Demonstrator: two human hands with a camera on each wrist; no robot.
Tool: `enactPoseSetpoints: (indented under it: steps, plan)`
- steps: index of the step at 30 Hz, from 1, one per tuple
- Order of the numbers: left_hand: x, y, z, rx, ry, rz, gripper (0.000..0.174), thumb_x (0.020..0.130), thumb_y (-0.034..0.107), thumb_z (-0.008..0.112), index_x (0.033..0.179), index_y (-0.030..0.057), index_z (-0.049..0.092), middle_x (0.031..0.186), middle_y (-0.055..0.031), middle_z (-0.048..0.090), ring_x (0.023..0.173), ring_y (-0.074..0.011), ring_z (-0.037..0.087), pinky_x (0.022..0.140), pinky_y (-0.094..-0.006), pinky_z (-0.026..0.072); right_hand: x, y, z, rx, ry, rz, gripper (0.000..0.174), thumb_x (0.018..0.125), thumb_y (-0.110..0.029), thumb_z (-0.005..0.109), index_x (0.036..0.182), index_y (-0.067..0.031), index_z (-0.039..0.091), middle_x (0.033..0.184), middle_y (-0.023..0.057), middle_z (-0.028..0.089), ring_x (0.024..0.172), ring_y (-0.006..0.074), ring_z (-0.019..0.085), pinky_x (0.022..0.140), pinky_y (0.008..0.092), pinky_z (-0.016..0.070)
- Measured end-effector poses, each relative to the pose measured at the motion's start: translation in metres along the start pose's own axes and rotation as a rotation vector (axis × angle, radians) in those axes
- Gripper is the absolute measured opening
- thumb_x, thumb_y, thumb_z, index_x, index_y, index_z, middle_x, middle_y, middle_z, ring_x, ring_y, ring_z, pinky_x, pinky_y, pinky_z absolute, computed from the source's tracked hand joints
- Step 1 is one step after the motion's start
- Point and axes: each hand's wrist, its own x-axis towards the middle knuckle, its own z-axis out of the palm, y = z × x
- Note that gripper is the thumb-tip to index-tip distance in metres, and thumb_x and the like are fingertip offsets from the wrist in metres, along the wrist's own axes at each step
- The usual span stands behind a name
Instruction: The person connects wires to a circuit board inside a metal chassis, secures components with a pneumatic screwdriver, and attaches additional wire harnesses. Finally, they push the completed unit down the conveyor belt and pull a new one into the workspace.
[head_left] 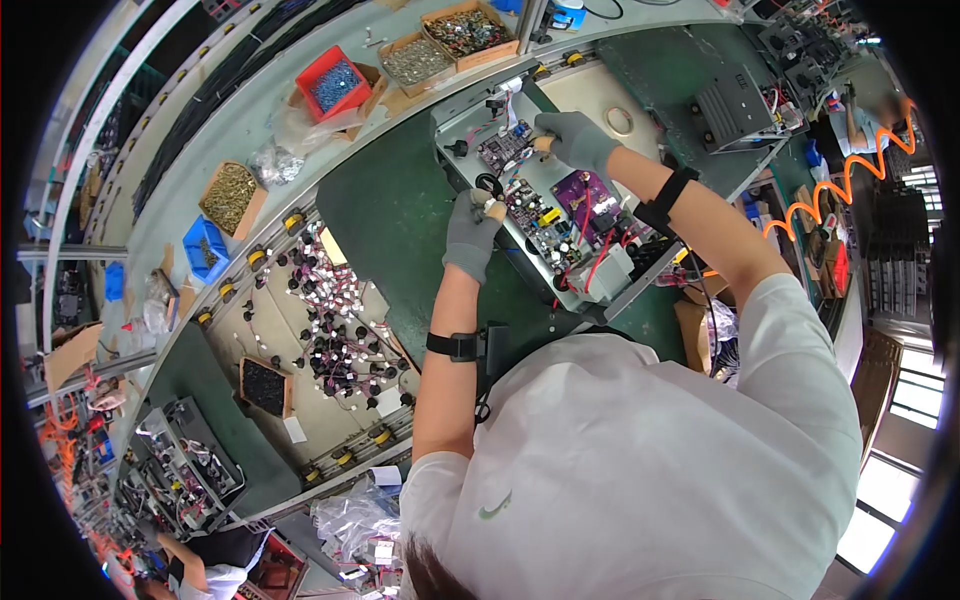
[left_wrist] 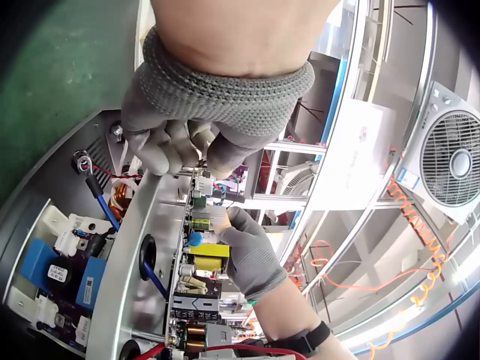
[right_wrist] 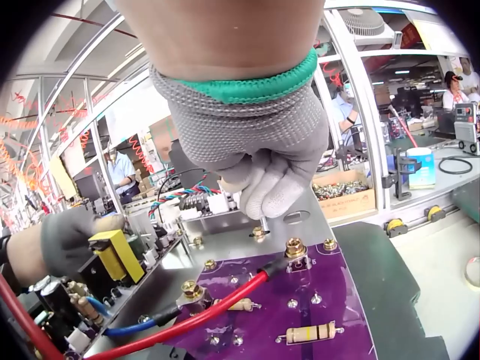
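Note:
A metal chassis [head_left: 625, 298] lies in front of me, with circuit boards and wires inside. My right hand [head_left: 578, 142], in a grey glove with bare fingertips, reaches over its far side. In the right wrist view, its fingers curl down and pinch a small screw [right_wrist: 259, 231] at the metal panel, just beyond a purple circuit board [right_wrist: 315, 300]. My left hand [head_left: 472, 235], gloved alike, is at the chassis's left side by a black cable ring [head_left: 489, 184]. Its fingers [left_wrist: 157, 154] bend over the metal partition [left_wrist: 124, 277] beside the component board; what lies between fingertips and thumb is hidden.
A red bin [head_left: 333, 83] and a blue bin [head_left: 205, 249] of small parts stand on the shelf beyond. Loose wired connectors [head_left: 345, 345] pile at left. Another grey chassis [head_left: 740, 108] stands at right, near a tape ring [head_left: 620, 121] and an orange coiled hose [head_left: 800, 208].

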Motion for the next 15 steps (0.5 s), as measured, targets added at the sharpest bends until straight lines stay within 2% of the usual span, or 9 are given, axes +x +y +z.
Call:
enactPoseSetpoints:
  steps: [2,3,5,7,9,10,11,14,15]
  plan:
    - [-0.002,-0.001,0.002,0.079,0.027,0.256,0.025,0.079,0.002,0.064,0.1,0.0059,0.052,0.093,-0.0033,0.059,0.08,-0.0095,0.055,0.067,-0.0222,0.0458,0.002,0.003,0.001,0.026,0.004,-0.005,0.017,0.082,-0.017,0.062,0.093,-0.0058,0.057,0.083,0.0132,0.062,0.074,0.0239,0.062,0.068,0.0326,0.0475]
    - [-0.002,0.0,0.003,0.076,0.027,0.254,0.025,0.079,0.002,0.064,0.1,0.0059,0.052,0.093,-0.0033,0.059,0.08,-0.0095,0.055,0.067,-0.0222,0.0458,0.001,0.004,0.0,0.114,-0.022,0.042,0.018,0.081,-0.018,0.062,0.092,-0.0051,0.056,0.082,0.0124,0.061,0.073,0.022,0.061,0.068,0.0322,0.0474]
    - [-0.004,0.005,0.005,-0.015,-0.018,0.415,0.024,0.079,0.0,0.063,0.099,0.0045,0.051,0.096,-0.0044,0.059,0.085,-0.0104,0.055,0.073,-0.0233,0.0453,0.0,0.007,0.001,0.202,-0.049,0.091,0.018,0.081,-0.018,0.062,0.091,-0.0044,0.055,0.081,0.0116,0.06,0.073,0.0201,0.061,0.067,0.0317,0.0473]
    - [-0.003,0.004,0.005,0.0,-0.023,0.425,0.023,0.079,-0.001,0.063,0.099,0.004,0.051,0.098,-0.0054,0.059,0.086,-0.0108,0.055,0.073,-0.0237,0.0457,0.002,0.011,0.003,0.368,-0.124,0.166,0.018,0.082,-0.017,0.062,0.09,-0.0035,0.054,0.078,0.0093,0.058,0.07,0.0167,0.06,0.064,0.0308,0.0475]
    - [-0.003,0.004,0.005,0.017,-0.033,0.434,0.023,0.079,-0.001,0.062,0.098,0.0034,0.05,0.099,-0.0064,0.06,0.087,-0.0111,0.056,0.074,-0.0241,0.046,0.002,0.011,0.007,0.327,-0.084,0.122,0.017,0.082,-0.017,0.062,0.09,-0.0034,0.054,0.078,0.0088,0.058,0.07,0.016,0.06,0.063,0.0303,0.0478]
    - [-0.002,0.007,0.004,0.041,-0.044,0.37,0.024,0.08,-0.002,0.062,0.1,0.0028,0.05,0.1,-0.007,0.06,0.088,-0.0113,0.056,0.075,-0.024,0.0462,0.0,0.01,0.009,0.289,-0.041,0.083,0.017,0.082,-0.017,0.062,0.089,-0.0032,0.054,0.078,0.0082,0.058,0.069,0.0152,0.06,0.063,0.0298,0.0481]
    - [-0.002,0.009,0.002,0.064,-0.056,0.308,0.025,0.08,-0.002,0.061,0.101,0.0022,0.05,0.101,-0.0075,0.06,0.088,-0.0115,0.056,0.076,-0.0238,0.0464,0.0,0.009,0.008,0.293,-0.032,0.086,0.017,0.082,-0.017,0.062,0.089,-0.0032,0.054,0.078,0.0082,0.058,0.069,0.0152,0.06,0.063,0.0298,0.0481]
    - [-0.001,0.017,-0.001,0.006,-0.137,0.308,0.025,0.081,-0.002,0.06,0.104,0.0028,0.049,0.106,-0.0088,0.059,0.084,-0.0108,0.055,0.075,-0.0241,0.0465,0.001,0.006,0.003,0.284,-0.064,0.11,0.017,0.082,-0.016,0.062,0.091,-0.0041,0.055,0.078,0.0083,0.058,0.07,0.0159,0.06,0.064,0.0284,0.0485]
    - [-0.004,0.02,-0.001,-0.015,-0.14,0.29,0.028,0.082,-0.004,0.057,0.109,0.0001,0.051,0.108,-0.0095,0.058,0.087,-0.0129,0.057,0.077,-0.0248,0.0481,0.003,0.007,0.002,0.279,-0.089,0.146,0.019,0.08,-0.016,0.063,0.094,-0.0048,0.057,0.078,0.0092,0.059,0.073,0.0188,0.061,0.068,0.0294,0.0488]
